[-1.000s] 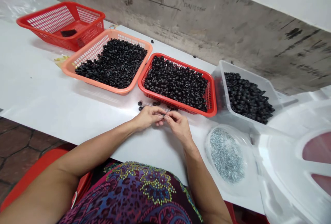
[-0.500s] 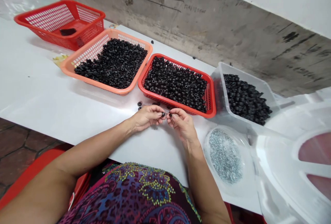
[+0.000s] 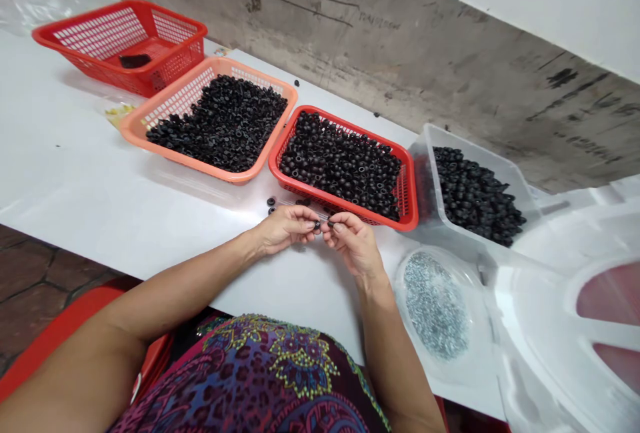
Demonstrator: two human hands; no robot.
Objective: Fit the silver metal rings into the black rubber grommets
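A white table top (image 3: 100, 153) is running along a stained concrete wall (image 3: 400, 39), with a dark tiled floor (image 3: 30, 273) showing below its near edge at left. The person's left hand (image 3: 285, 229) is closing thumb and fingertips on a small black bead (image 3: 317, 225), and the right hand (image 3: 353, 243) is pinching a second black bead (image 3: 331, 224) at its fingertips. The two hands are nearly touching, held over the table just in front of a red basket (image 3: 295, 179). Two loose black beads (image 3: 271, 205) are lying on the table just left of the hands. That basket is holding a heap of black beads (image 3: 340, 166), as are the orange basket (image 3: 135, 127) beside it and the clear plastic tub (image 3: 430, 153) on its other side. (The farthest red basket (image 3: 83, 33) is holding only a dark scrap (image 3: 135, 61).) A round clear dish (image 3: 400, 286) is holding fine silver metal pieces (image 3: 435, 306), near the right forearm (image 3: 395, 346).
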